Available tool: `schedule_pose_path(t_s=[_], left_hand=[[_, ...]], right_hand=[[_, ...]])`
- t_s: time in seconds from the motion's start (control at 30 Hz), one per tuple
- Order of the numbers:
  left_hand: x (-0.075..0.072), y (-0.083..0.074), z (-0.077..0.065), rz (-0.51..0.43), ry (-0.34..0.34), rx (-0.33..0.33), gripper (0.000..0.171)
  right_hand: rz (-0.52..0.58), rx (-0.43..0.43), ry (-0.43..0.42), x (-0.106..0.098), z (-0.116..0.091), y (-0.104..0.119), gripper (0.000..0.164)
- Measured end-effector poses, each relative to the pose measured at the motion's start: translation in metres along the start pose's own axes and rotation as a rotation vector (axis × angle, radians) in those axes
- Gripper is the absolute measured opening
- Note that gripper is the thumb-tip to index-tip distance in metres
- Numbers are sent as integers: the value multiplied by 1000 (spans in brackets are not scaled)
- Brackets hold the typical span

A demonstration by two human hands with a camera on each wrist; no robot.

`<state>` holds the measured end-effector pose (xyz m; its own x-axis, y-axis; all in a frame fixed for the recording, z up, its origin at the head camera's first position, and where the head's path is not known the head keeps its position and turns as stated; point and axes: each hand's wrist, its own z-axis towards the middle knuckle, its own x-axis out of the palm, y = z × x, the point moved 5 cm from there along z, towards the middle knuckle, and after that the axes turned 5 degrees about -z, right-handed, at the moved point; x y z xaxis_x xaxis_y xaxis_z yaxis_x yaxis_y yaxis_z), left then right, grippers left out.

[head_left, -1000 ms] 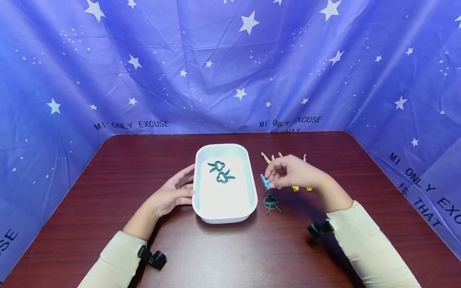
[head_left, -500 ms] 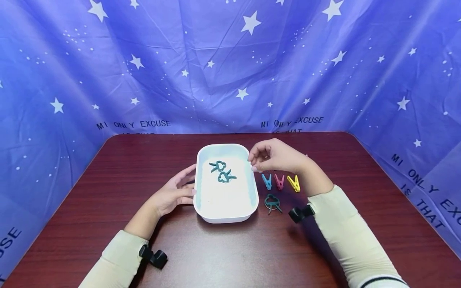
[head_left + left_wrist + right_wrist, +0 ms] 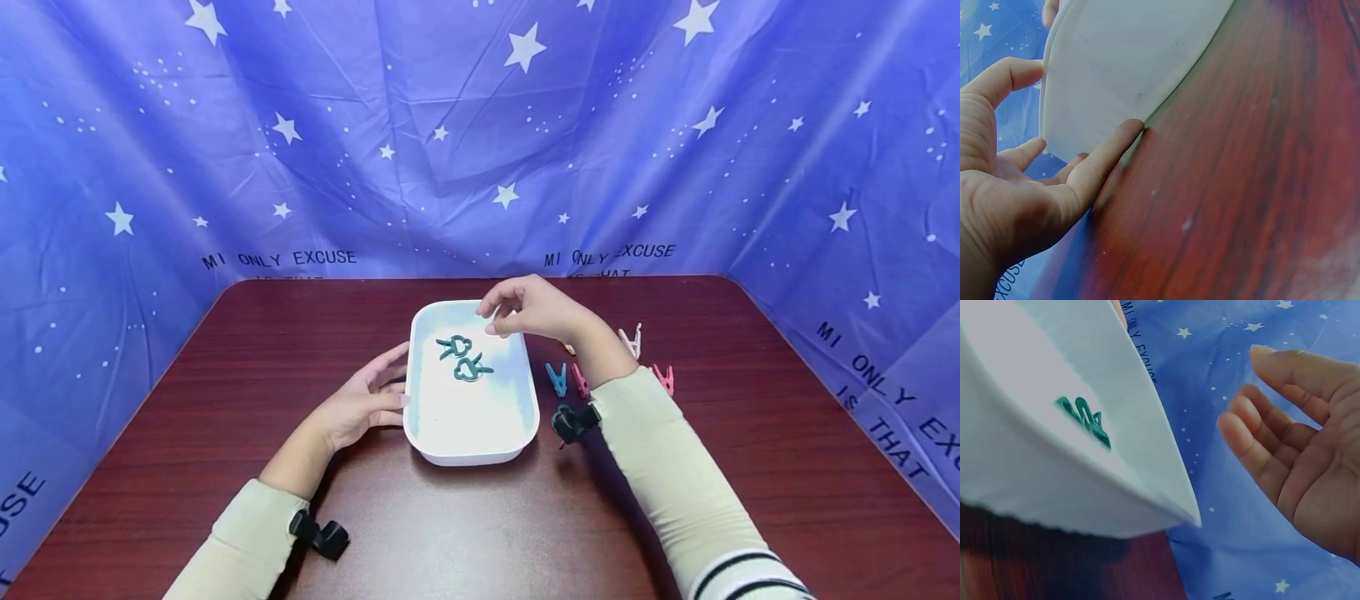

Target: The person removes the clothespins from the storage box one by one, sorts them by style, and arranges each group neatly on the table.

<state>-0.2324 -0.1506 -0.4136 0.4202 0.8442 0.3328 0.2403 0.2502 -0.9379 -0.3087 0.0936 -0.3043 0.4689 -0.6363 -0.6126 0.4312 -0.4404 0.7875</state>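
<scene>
A white tray (image 3: 472, 432) stands on the table in the head view. Two dark green clips (image 3: 454, 347) with looped jaws and splayed handles lie inside it. Against the tray's left side rests my left hand (image 3: 362, 406), fingers spread along its outer wall; in the left wrist view, the fingertips of this hand (image 3: 1029, 187) touch the wall and rim. Over the tray's far right corner hovers my right hand (image 3: 536, 308), its fingers loosely bent. The right wrist view shows nothing in this hand (image 3: 1310, 444), and it is apart from the tray.
Right of the tray lie a blue clothespin (image 3: 556, 380), pink clothespins (image 3: 665, 379) and a pale one (image 3: 632, 342). My right forearm and wrist camera (image 3: 576, 422) partly cover them and another green clip. A starry blue cloth (image 3: 450, 167) hangs behind the table.
My right hand has moved left and away from me, from the blue clothespin to over the tray's far corner. The blue clothespin is left on the table. My left hand has stayed put.
</scene>
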Motion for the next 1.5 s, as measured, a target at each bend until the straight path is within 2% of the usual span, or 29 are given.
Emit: schedule_pose_path(t_s=[0.23,0.47,0.6,0.7,0.83,0.93,1.07,1.27,1.5], left_hand=[[0,0,1,-4,5,0,88],[-1,0,1,-3,5,-4,88],[-1,0,0,5,-1,-1,88],[-1,0,0,-1,-3,-6,88],[-1,2,0,-5,-4,-12,89],[-1,3,1,-1,-3,-11,89],[-1,2,1,-4,3,-7,88],[0,0,0,-12,8,-10,89],[-1,1,1,-18,15,-3,89]], right_hand=[[-50,52,67,19,28,-4,26],[-87,79,154,35,49,-20,36],[-193,165,166,41,57,-32,38],[-318,217,176,46,63,-39,37],[-463,235,190,53,67,-44,38],[-514,235,197,56,68,-47,42],[-489,215,198,58,70,-49,46],[-412,147,202,62,71,-52,42],[-305,170,240,67,73,-56,38]])
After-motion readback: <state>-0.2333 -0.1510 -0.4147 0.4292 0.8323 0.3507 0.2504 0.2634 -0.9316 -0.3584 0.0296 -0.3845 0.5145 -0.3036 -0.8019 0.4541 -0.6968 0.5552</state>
